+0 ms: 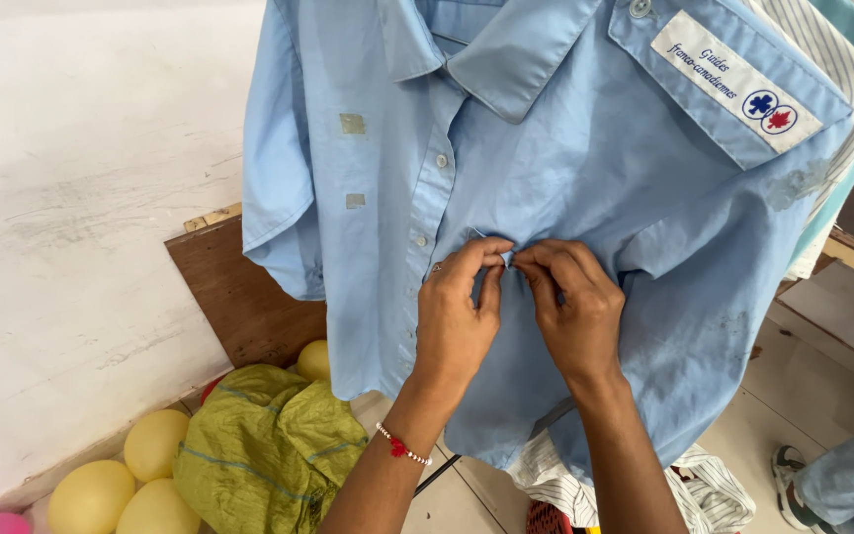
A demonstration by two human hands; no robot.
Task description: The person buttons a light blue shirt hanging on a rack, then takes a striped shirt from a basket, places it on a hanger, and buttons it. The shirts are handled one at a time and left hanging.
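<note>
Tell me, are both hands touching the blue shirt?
Touching. The head view shows the left hand and right hand pinching the blue shirt fabric between their fingertips.

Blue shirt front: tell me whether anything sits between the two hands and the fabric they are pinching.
Nothing visible does. The left hand and right hand both pinch the light blue shirt directly at its front, fingertips meeting on a small fold of cloth.

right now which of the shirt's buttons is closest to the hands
The lowest visible white button on the light blue shirt, just beside the left hand; the other placket buttons sit higher, further from both hands, including the right hand.
</note>
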